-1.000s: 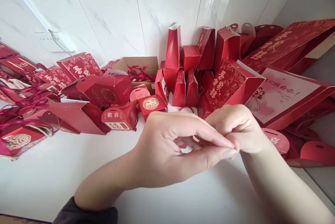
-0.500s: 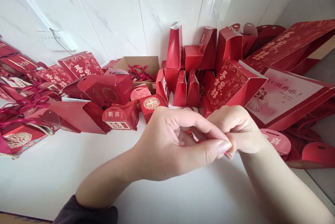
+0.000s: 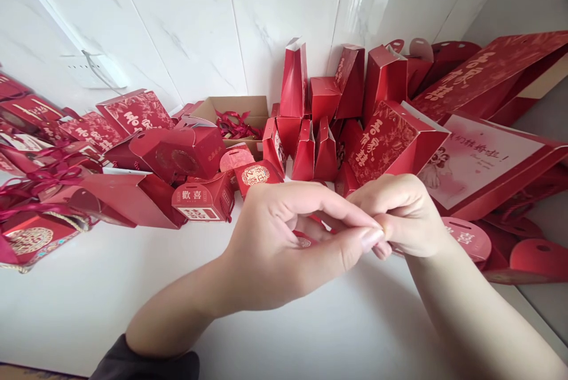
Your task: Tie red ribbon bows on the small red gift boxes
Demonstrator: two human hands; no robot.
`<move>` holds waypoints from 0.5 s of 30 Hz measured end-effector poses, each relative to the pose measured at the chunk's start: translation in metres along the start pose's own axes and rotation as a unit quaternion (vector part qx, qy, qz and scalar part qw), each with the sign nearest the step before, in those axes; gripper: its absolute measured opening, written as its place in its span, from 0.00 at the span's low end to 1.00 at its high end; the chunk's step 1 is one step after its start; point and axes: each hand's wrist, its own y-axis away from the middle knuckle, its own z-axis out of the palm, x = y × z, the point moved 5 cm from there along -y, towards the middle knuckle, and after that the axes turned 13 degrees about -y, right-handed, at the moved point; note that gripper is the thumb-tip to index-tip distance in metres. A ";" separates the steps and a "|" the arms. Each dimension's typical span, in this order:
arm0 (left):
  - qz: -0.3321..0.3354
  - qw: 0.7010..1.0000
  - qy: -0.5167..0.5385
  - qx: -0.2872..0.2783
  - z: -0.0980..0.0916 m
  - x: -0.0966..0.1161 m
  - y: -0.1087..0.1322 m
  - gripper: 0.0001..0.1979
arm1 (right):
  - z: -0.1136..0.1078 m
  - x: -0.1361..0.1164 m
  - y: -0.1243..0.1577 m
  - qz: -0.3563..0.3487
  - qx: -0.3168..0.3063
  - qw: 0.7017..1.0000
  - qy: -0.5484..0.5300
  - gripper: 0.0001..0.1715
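Over the front of the white table, my left hand (image 3: 288, 250) is closed in a pinch, its thumb and forefinger tips pressed together. Those tips touch my right hand (image 3: 402, 214), whose fingers are curled in tightly. Whatever lies between the fingertips is hidden. Part of a red item with a pale printed emblem (image 3: 304, 242) shows through the gap in my left hand; the rest of it is covered. Just beyond my left hand sits a red gift box with a round gold emblem (image 3: 256, 175).
Red gift boxes crowd the back: a small one with white lettering (image 3: 202, 197), a ribbon-tied one (image 3: 33, 241) at far left, tall ones (image 3: 293, 81) near the tiled wall. A cardboard box (image 3: 237, 105) holds dark red ribbons (image 3: 239, 125). Large printed boxes (image 3: 483, 161) lean at right.
Both hands have shifted slightly left, still joined at the fingertips. A speck of pink that showed between the fingertips is now out of sight. The boxes stay put.
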 end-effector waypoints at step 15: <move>-0.030 0.999 -0.014 0.003 -0.010 -0.009 -0.008 0.08 | 0.000 -0.013 0.001 -0.079 0.037 0.993 0.085 0.07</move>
